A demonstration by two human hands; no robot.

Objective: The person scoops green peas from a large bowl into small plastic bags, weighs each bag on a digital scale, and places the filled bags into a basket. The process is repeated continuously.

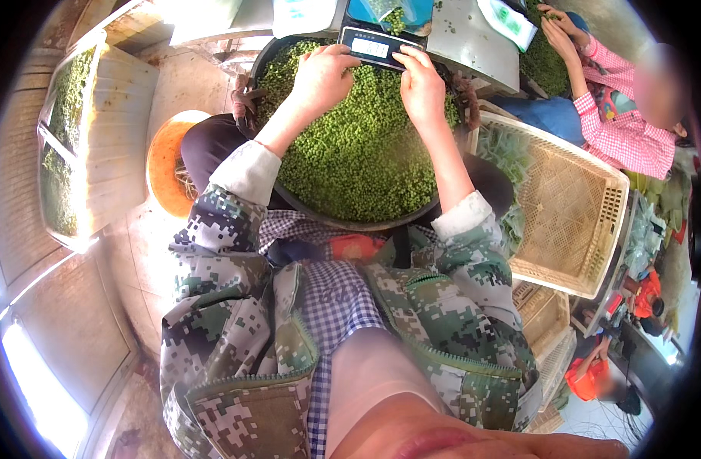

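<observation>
A large dark round basin full of small green peppercorn-like berries rests at my lap. At its far side stands a digital scale with a lit display, and a clear plastic bag of the berries lies on its blue top. My left hand touches the left end of the scale's front, its fingers bent. My right hand has its fingertips at the right end of the front panel. Neither hand is seen to hold anything.
A metal table carries printed bags. A cream plastic crate with bagged greens stands at right, an orange tub at left. A person in pink checks handles berries at upper right; others in orange are farther off.
</observation>
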